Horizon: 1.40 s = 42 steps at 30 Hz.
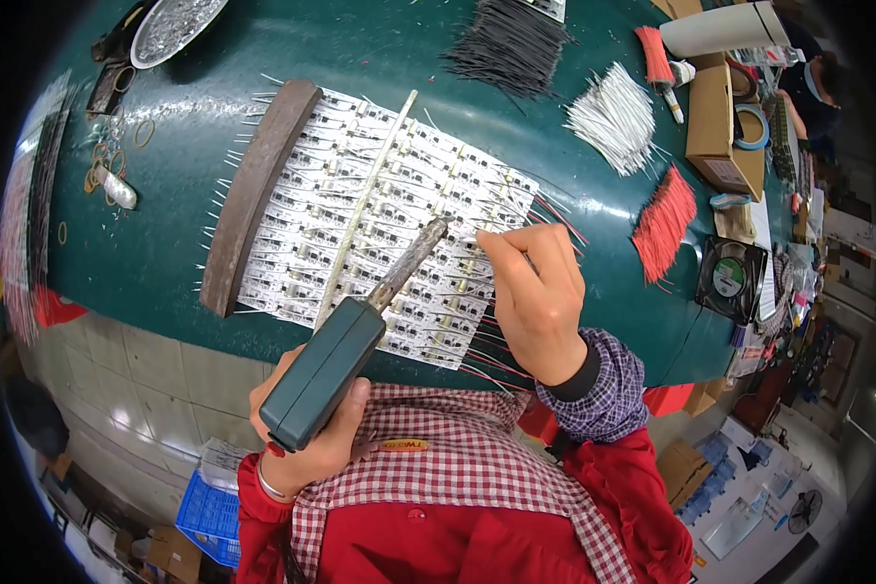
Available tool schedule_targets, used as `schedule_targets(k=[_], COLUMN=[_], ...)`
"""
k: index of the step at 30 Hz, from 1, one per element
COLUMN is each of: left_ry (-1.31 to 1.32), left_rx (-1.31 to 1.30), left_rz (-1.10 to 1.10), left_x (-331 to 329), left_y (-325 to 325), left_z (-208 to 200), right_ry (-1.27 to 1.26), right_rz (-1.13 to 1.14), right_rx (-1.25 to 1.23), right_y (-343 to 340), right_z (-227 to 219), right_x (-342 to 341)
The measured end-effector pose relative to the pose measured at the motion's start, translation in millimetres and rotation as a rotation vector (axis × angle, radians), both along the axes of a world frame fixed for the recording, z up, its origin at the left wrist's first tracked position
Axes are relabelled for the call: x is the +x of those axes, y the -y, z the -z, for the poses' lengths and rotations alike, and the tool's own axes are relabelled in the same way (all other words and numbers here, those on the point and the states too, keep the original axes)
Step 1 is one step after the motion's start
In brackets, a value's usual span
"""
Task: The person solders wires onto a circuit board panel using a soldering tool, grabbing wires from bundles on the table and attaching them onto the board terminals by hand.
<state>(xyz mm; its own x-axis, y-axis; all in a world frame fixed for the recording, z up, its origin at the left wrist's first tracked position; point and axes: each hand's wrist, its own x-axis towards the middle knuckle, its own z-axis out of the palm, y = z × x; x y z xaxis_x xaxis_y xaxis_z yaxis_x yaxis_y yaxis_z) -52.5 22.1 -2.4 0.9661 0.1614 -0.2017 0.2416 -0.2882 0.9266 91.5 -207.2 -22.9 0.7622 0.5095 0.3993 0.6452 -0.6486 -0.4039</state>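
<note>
My left hand (307, 420) is wrapped round the dark green handle of a soldering gun (323, 374). Its dark, crusted tip reaches up and right over a white panel of small circuit boards (399, 209), ending close to my right fingertips. My right hand (535, 297) pinches with thumb and forefinger just above the panel's right part; whatever lies between them is too small to make out. Thin wires stick out along the panel's sides, red and black ones at its right. A brown curved bar (260, 200) lies across its left edge, and a pale thin strip (370, 204) crosses its middle.
Bundles of black wires (509, 44), white wires (615, 119) and red wires (666, 226) lie beyond and right of the panel on the green table (180, 229). A cardboard box with tape rolls (720, 127) and a small fan (729, 279) stand at right. A metal dish (173, 29) sits far left.
</note>
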Motion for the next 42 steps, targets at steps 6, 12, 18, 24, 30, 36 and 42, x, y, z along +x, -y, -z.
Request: schedule_targets(k=[6,12,18,24,30,36,42], left_ry=[0.02,-0.002,-0.007,0.0,-0.002,-0.036,-0.027], left_rx=[0.051,0.034,0.053,0.048,0.063,0.0,0.001], left_rz=[0.045,0.06,0.092,0.112,0.117,0.021,0.008], left_x=[2.7,2.9,4.1,7.6,2.7,-16.2,-21.9], left_y=[1.3,2.3,2.3,2.8,2.1,-0.1,-1.4], left_z=[-3.7,-5.9,-6.0,-5.5,-3.3,2.6,3.6], right_ry=[-0.056,-0.078,-0.085,-0.102,-0.085,-0.049,-0.012], right_rz=[-0.003,-0.013,-0.008,0.027,0.015,0.013,0.012], right_rx=[0.051,0.043,0.033,0.028,0.016,0.006,0.032], right_y=[0.1,1.9,1.8,-0.7,-0.4,-1.3,-3.0], right_z=[2.6,3.8,3.7,1.4,2.6,1.5,-1.2], right_x=[-5.7,-6.6,-7.6,-8.4,-8.3,-8.4,-16.1])
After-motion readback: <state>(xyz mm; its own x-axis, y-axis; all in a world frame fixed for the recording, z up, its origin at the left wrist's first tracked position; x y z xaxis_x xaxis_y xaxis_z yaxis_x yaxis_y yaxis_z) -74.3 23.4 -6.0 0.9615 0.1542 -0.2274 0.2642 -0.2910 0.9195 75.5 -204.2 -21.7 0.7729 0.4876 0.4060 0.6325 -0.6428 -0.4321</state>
